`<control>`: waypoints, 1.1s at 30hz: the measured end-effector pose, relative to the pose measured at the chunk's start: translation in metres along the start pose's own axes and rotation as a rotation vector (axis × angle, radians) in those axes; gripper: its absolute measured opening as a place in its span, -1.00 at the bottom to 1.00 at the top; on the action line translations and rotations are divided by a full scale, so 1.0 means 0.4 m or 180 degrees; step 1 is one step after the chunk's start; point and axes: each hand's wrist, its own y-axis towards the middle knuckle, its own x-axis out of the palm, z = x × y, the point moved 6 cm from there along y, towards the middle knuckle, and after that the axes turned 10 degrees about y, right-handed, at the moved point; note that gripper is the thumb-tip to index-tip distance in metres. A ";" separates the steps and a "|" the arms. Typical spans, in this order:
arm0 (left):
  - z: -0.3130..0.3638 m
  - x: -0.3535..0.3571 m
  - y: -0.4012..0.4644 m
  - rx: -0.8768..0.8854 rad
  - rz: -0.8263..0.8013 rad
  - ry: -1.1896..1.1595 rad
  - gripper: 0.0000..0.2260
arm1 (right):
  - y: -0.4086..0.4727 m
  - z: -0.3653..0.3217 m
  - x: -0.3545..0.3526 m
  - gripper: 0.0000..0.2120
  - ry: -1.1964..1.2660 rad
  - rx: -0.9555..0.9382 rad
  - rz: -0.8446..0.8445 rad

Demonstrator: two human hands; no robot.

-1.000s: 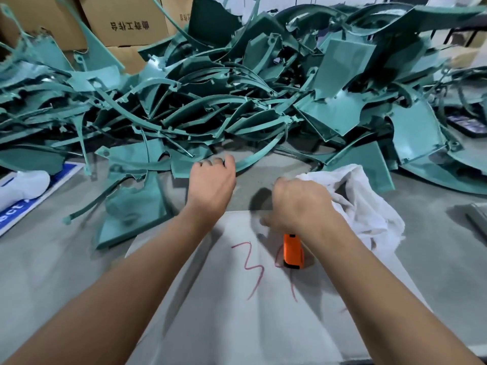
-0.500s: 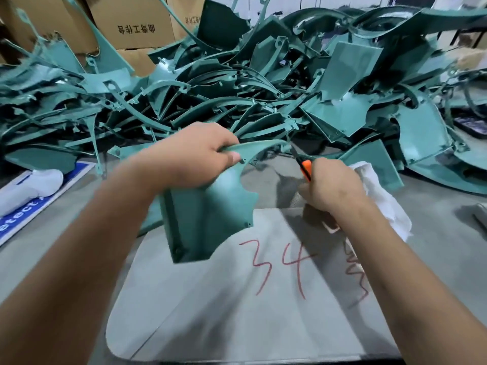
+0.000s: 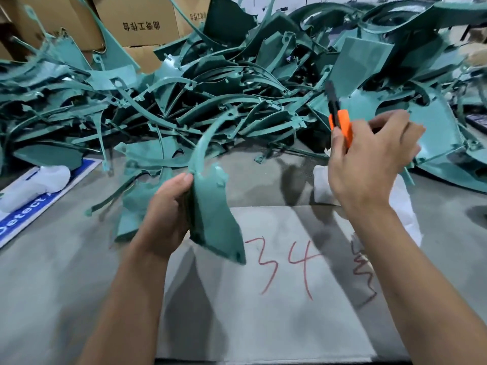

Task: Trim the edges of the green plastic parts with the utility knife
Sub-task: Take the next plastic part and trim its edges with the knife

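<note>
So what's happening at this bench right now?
A person is deburring green plastic parts. The left hand grips one green part above a grey board. The right hand holds an orange utility knife raised apart from it, blade up. No cut is under way. A big pile of green parts lies behind.

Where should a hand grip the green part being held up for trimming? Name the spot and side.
Grip the green part on its broad flat panel, from its left edge, as the left hand does. That leaves the thin curved arm and right edges free for the utility knife in the right hand.
</note>
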 end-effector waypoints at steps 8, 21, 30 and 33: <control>-0.039 -0.040 0.043 0.0700 0.1544 0.0909 -0.82 | -0.128 -0.121 0.131 -0.74 0.2462 -0.0313 -0.1550; -0.034 -0.007 0.036 0.0877 0.0670 0.0558 -0.58 | -0.210 -0.063 0.252 -0.90 0.2381 -0.0338 -0.1923; -0.034 -0.014 0.037 0.0935 0.0733 0.0578 -0.60 | -0.217 -0.069 0.245 -0.90 0.2706 -0.0157 -0.2092; -0.030 -0.023 0.036 0.1068 0.0944 0.0377 -0.67 | -0.211 -0.073 0.233 -0.93 0.2685 -0.0285 -0.2145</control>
